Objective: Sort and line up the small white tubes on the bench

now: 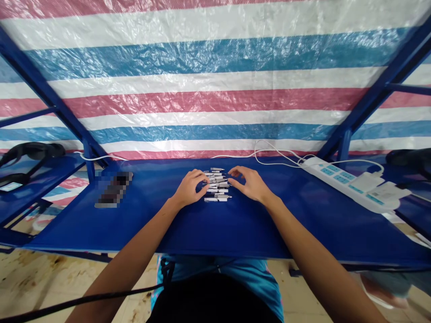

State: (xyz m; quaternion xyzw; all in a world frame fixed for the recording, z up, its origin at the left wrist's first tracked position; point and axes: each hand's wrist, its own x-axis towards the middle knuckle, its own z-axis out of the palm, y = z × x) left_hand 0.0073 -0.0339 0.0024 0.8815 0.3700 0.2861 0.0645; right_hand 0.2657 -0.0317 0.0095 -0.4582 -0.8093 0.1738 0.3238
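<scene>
Several white and grey pens (218, 185) lie side by side in a column on the blue table (144, 224), each pointing roughly left to right. At the column's left side is my left hand (191, 187), its thumb and fingers curved apart with a gap between them, the fingertips close to the pen ends. My right hand (249, 183) is on the other side, thumb and fingers also parted around a gap, near the right ends of the pens. Neither hand visibly holds a pen. Whether the left fingertips touch the pens is too small to tell.
On the left part of the table lies a phone-like object (113, 190), partly pixelated. A white power strip (350, 184) with plugged adapters and loose white cables (276, 157) is at the right. Blue metal posts and a striped sheet (215, 103) stand behind.
</scene>
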